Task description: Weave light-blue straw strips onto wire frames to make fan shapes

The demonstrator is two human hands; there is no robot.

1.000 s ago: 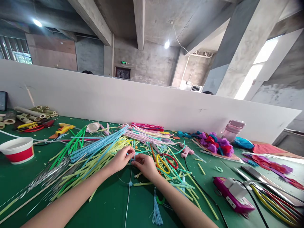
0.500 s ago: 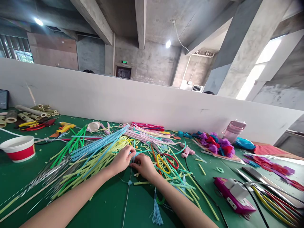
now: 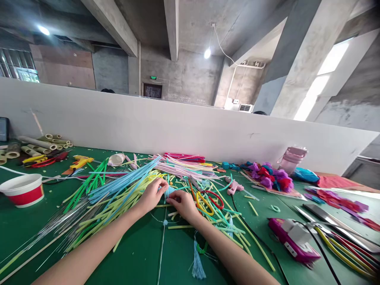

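My left hand (image 3: 154,193) and my right hand (image 3: 183,204) meet above the middle of the green table, fingers pinched. Between the fingertips is a small light-blue piece (image 3: 170,191), partly covered, so its exact kind does not show. Below it hangs a thin pale string or wire with a small light-blue bead (image 3: 165,223), running toward the table's front edge. Yellow-green sticks (image 3: 127,206) lie by my left wrist. Red-and-yellow-handled scissors (image 3: 204,204) rest just right of my right hand. A light-blue tassel (image 3: 197,259) lies under my right forearm.
Blue sticks (image 3: 121,184) and pink sticks (image 3: 184,168) spread behind my hands. A paper cup (image 3: 23,194) stands left. On the right are a pink glue gun (image 3: 234,186), a magenta power strip (image 3: 293,241) with cords, and pliers (image 3: 338,245). A white partition (image 3: 178,126) closes the back.
My fingertips have moved slightly apart, showing more of the light-blue piece. The bead on the string has shifted a little up and right. The view has tilted slightly.
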